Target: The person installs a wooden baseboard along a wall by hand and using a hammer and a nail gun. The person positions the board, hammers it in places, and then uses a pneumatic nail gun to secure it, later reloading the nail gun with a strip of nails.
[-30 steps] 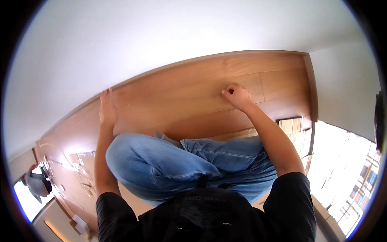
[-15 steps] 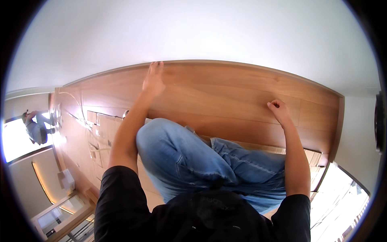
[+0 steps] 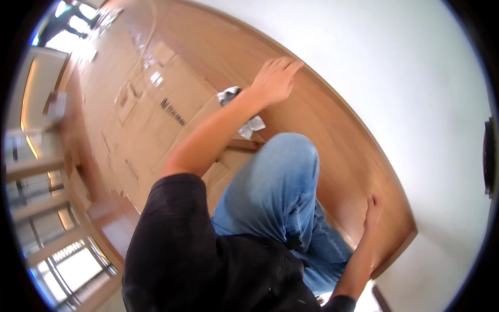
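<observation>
My left hand (image 3: 275,80) reaches out over the wood-look floor (image 3: 338,140), its fingers stretched and holding nothing visible. Its fingertips are at the thin brown skirting strip (image 3: 375,143) along the foot of the white wall; whether they touch it is unclear. Lower right, near the corner of the strip, my right hand (image 3: 372,210) is curled with the thumb side up. Its palm is turned from view, so anything inside it is hidden. Beside my left forearm lie a grey-and-white crumpled item (image 3: 228,95) and a white crumpled piece (image 3: 252,126).
My bent knee (image 3: 280,161) in blue jeans rises between my arms. Flattened cardboard sheets (image 3: 150,114) cover the floor to the left, with a pale hose or cable (image 3: 153,31) beyond. Another person (image 3: 65,23) is far off at upper left, near bright windows.
My view has swung left, bringing more cardboard and the crumpled items into sight. My left hand remains by the skirting with fingers stretched; my right hand remains curled, now nearer the corner in view.
</observation>
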Motion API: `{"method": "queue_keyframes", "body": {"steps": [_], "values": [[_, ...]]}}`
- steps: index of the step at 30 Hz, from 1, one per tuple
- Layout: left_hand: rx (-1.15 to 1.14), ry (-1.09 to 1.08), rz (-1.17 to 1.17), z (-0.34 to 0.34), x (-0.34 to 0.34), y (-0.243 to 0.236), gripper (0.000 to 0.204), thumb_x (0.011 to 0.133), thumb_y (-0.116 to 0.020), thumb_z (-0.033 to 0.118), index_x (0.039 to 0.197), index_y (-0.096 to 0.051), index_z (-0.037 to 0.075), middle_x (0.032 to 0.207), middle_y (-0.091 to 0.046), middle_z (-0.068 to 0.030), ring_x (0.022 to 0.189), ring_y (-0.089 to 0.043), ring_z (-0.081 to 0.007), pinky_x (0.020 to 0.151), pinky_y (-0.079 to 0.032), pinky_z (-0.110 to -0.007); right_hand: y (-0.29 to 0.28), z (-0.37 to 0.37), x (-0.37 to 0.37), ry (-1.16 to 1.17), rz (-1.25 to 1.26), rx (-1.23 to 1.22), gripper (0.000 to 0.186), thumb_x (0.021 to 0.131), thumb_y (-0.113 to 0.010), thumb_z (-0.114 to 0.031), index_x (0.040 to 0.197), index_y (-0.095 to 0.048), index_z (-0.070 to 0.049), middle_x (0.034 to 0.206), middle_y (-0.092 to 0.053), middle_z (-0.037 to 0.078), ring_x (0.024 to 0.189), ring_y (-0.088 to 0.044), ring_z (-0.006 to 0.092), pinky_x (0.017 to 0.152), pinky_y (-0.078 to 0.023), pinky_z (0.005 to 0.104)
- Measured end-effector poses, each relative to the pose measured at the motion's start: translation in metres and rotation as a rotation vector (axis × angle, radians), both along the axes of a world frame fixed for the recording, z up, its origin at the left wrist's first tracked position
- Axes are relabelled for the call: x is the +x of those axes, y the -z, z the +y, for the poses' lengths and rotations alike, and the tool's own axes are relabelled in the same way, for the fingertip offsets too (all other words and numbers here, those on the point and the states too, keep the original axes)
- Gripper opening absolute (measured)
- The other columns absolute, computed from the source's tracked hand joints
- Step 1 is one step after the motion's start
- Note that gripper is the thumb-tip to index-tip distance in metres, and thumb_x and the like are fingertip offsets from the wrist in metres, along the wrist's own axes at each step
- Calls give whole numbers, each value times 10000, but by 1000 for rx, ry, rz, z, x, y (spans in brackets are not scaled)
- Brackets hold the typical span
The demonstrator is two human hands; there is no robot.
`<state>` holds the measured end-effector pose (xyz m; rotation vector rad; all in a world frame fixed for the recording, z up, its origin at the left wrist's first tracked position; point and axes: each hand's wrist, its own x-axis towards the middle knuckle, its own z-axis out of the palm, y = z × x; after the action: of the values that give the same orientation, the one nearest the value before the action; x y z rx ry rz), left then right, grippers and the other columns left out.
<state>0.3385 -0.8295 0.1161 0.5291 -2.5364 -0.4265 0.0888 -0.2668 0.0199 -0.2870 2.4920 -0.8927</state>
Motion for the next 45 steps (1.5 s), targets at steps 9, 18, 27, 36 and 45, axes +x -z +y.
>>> {"method": "queue_keyframes", "body": {"steps": [9,18,27,36,45], "values": [[-27,-220,-413,82,273,71,295,910,-739,290,1138,-645,128,1135,-622,-61,1210,-576,-250,1050,-422,-538,-108,-126,105,-74,-52,-381,162,1068,-610,-143,1117,-677,-3,1053,-661,27,992,-591,125,900,-493,294],[52,-44,-731,58,290,16,280,940,-722,365,1082,-670,129,1100,-658,-42,1074,-671,-239,1085,-399,-502,-264,-282,214,-915,296,-503,263,948,-705,-90,1207,-674,-49,1246,-654,149,1176,-618,294,1053,-472,420],[68,276,-422,46,190,-200,253,925,-744,339,912,-681,95,906,-643,-76,914,-668,-257,959,-482,-426,-276,-378,246,-1307,1062,-54,494,832,-797,-165,1309,-670,-139,1277,-664,113,1267,-615,292,1114,-437,526],[103,-39,-73,-55,13,12,378,956,-643,138,1327,-660,67,1326,-637,-144,1264,-572,-316,1086,-441,-472,-234,-297,116,-701,395,-368,53,1000,-677,-96,1001,-706,-52,912,-705,69,757,-660,177,695,-541,326],[-177,-62,-64,-48,-44,86,503,906,-593,40,1406,-583,-15,1442,-532,-183,1404,-467,-334,1217,-358,-456,-205,-386,85,-386,120,-1091,240,1041,-634,-106,822,-554,-48,754,-569,58,694,-575,198,777,-543,434]]}}
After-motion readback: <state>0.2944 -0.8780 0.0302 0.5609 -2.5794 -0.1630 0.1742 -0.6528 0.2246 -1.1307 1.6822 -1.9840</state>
